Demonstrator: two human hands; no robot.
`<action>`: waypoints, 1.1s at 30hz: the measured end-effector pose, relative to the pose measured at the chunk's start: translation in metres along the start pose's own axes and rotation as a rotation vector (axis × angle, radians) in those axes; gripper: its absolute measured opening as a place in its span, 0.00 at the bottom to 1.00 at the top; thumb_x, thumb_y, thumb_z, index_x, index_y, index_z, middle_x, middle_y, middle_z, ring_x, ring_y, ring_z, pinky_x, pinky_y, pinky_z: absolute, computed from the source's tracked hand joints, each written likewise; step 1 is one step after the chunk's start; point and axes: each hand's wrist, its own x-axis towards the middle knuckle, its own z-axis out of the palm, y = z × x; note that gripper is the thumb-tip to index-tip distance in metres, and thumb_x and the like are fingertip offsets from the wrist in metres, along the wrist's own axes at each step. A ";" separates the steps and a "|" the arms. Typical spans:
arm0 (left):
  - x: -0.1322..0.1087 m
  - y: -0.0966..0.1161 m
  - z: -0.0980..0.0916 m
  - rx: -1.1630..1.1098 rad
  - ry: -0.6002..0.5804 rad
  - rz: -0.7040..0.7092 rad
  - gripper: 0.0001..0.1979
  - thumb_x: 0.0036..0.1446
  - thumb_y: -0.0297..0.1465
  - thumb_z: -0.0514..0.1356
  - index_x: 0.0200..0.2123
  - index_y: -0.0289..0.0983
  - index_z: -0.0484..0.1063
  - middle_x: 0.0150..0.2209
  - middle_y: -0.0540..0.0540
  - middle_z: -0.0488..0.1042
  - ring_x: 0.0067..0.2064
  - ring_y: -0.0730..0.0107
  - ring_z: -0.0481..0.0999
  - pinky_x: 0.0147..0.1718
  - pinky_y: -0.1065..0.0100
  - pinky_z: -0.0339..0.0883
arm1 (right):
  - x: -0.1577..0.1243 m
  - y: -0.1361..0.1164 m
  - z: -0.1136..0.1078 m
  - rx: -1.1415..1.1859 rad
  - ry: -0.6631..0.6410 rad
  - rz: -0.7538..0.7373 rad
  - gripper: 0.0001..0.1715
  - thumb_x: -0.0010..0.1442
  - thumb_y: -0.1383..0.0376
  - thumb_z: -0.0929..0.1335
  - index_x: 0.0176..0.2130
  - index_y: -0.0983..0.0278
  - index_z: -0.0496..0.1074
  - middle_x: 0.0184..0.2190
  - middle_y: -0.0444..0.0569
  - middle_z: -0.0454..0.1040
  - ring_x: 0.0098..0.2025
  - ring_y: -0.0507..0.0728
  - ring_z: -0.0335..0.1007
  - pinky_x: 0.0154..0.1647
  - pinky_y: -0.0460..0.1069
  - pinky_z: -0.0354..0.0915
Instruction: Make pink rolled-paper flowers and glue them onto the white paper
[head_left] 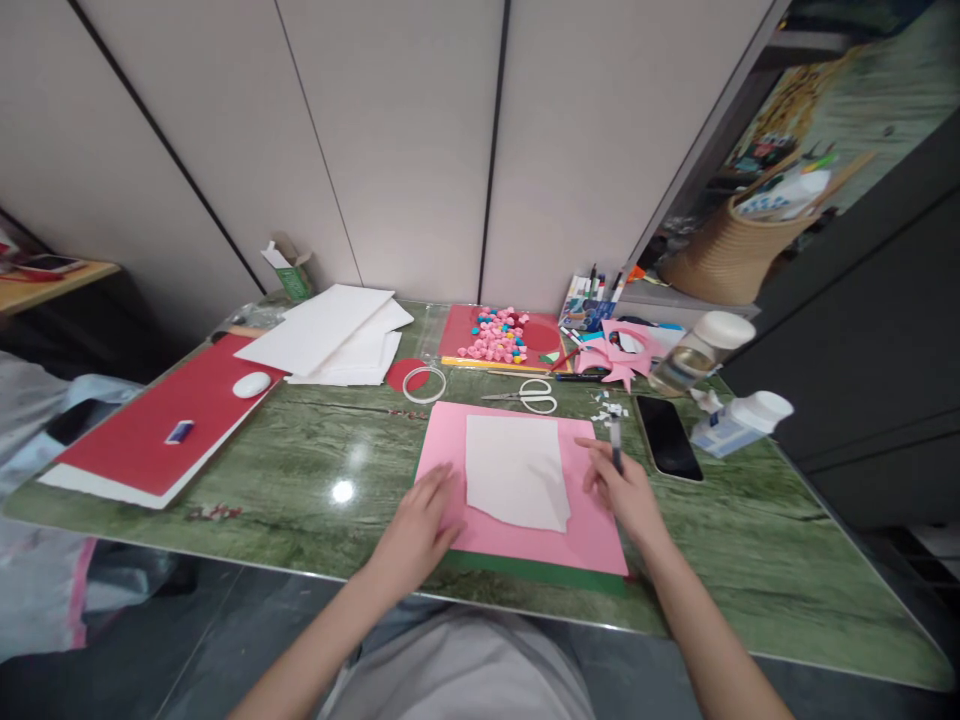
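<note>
pink paper (510, 545) lies near the front edge of the green table (300, 530), with a green sheet (536, 574) showing beneath its near side. on top of it rests a white piece of paper (516, 468), roughly squarish, its lower edge uneven as if torn. the left hand (420, 528) lies palm down over the left edge of the pink paper, fingers loosely spread and gripping nothing, the fingertips just beside the white piece. the right hand (621, 492) is partly curled around a pen (616, 442), which sticks up past the knuckles, while the index finger reaches out over the pink border to the right of the white piece; whether that finger touches the paper i cannot tell

just beyond the pink paper lie white-handled scissors (538, 397), a white ring (406, 388) partly over a red paper circle (401, 370), and farther back a red sheet (456, 325) bearing a heap of pink, blue and yellow balls (499, 340). to the right are pink scraps (619, 362), a dark phone (667, 438) and 2 bottles (739, 423) with white caps. white sheets (322, 330) and a large red sheet (150, 410) lie to the left
</note>
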 end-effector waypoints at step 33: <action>0.124 0.052 0.028 -0.943 -0.301 -0.164 0.19 0.52 0.46 0.52 0.24 0.35 0.60 0.21 0.53 0.56 0.25 0.77 0.54 0.24 0.72 0.47 | 0.030 -0.048 0.057 0.201 -0.060 -0.219 0.20 0.56 0.57 0.64 0.19 0.63 0.55 0.16 0.38 0.53 0.21 0.48 0.50 0.24 0.45 0.51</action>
